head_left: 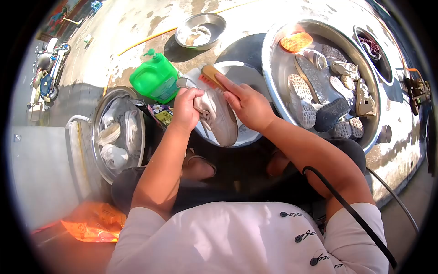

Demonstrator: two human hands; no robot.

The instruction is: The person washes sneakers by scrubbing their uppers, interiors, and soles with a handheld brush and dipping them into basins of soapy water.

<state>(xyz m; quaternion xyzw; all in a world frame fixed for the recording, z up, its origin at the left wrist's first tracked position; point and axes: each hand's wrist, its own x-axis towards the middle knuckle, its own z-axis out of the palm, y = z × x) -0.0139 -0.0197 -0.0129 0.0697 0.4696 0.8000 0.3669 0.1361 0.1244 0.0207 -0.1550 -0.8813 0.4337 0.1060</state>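
A pale laced shoe (218,118) is tilted over a white basin (250,76), its toe pointing down toward me. My left hand (186,108) is closed on the shoe near its heel and opening. In my right hand (248,106) is a wooden brush (213,76) with pink-red bristles, which rest against the upper part of the shoe. The fingers of my right hand wrap round the brush's near end. Just left of the shoe stands a green pump jug (156,77).
Several shoes and an orange sole (296,42) lie in a large metal basin (270,86) at right. More shoes fill a metal basin (95,137) at left. Farther off are a small metal bowl (222,27), a yellow hose (147,40) and an orange bag (94,222) nearby.
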